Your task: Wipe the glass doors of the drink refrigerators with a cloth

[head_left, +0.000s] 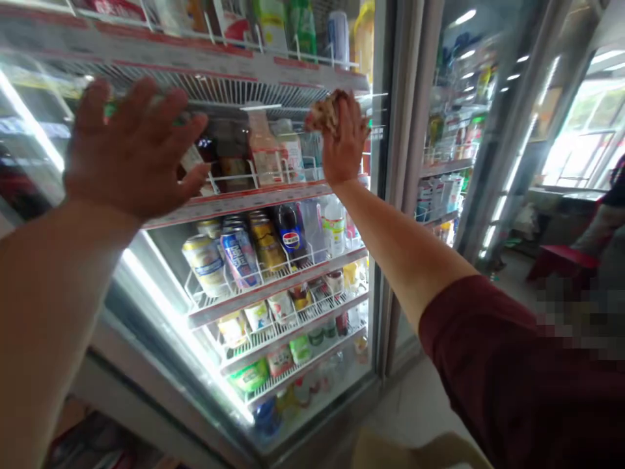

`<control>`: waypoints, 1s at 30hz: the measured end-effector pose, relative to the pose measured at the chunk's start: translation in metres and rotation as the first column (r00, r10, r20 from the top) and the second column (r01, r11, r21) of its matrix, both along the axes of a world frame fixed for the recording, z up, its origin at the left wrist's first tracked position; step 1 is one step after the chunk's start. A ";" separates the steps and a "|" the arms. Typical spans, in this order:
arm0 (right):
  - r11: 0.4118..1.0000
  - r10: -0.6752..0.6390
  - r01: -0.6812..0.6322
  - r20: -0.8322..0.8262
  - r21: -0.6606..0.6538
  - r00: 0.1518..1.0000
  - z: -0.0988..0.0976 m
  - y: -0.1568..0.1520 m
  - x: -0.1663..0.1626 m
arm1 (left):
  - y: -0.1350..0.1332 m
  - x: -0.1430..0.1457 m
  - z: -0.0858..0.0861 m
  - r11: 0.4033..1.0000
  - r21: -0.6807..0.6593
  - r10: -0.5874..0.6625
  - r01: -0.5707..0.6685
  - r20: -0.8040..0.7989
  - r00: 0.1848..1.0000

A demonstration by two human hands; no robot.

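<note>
My left hand (131, 150) is raised at the upper left with its fingers spread, and it holds nothing. It is in front of the glass door; whether it touches the glass I cannot tell. Farther right, my right hand (342, 146) presses a crumpled brownish cloth (325, 114) to the glass door (366, 355) of a lit drinks fridge. Part of the cloth is hidden under the fingers. Behind the glass, bottles and cans stand on wire shelves, among them a dark cola bottle (291, 234) and a white-and-yellow can (202, 264).
Another glass-doored fridge (442, 166) stands to the right, beyond a metal door frame (405, 124). At the far right are a red stool (569, 255) and a bright window (586, 117). A tan object (390, 449), perhaps a box, is on the floor at the bottom.
</note>
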State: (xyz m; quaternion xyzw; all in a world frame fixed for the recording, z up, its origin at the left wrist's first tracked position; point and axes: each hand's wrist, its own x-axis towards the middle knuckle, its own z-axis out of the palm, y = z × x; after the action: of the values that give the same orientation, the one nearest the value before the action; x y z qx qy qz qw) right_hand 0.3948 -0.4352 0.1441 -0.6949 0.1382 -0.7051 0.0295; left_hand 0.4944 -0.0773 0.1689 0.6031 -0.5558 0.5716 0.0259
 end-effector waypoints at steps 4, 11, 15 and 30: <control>0.943 0.048 -0.107 -0.189 -0.316 0.981 -0.008 0.019 -0.014 | -0.001 -0.002 0.000 0.999 0.001 -0.053 0.053 0.040 0.998; 0.986 0.160 -0.161 0.039 0.037 0.986 -0.003 0.011 -0.005 | -0.001 0.005 0.003 0.998 -0.005 -0.066 0.066 0.067 0.996; 0.949 0.157 -0.218 -0.255 -0.229 0.954 -0.009 0.027 -0.023 | -0.001 0.001 0.001 0.997 -0.026 -0.067 0.069 0.073 0.995; 0.997 0.048 -0.046 -0.026 0.059 0.999 -0.004 0.029 -0.005 | -0.001 0.005 0.003 0.997 -0.034 -0.070 0.074 0.104 0.992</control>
State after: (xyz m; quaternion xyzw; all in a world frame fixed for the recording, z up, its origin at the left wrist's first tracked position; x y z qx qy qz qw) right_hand 0.3902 -0.4060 0.1397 -0.7063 0.1428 -0.6903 0.0645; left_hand 0.4995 -0.0779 0.1720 0.5519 -0.5670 0.6108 0.0294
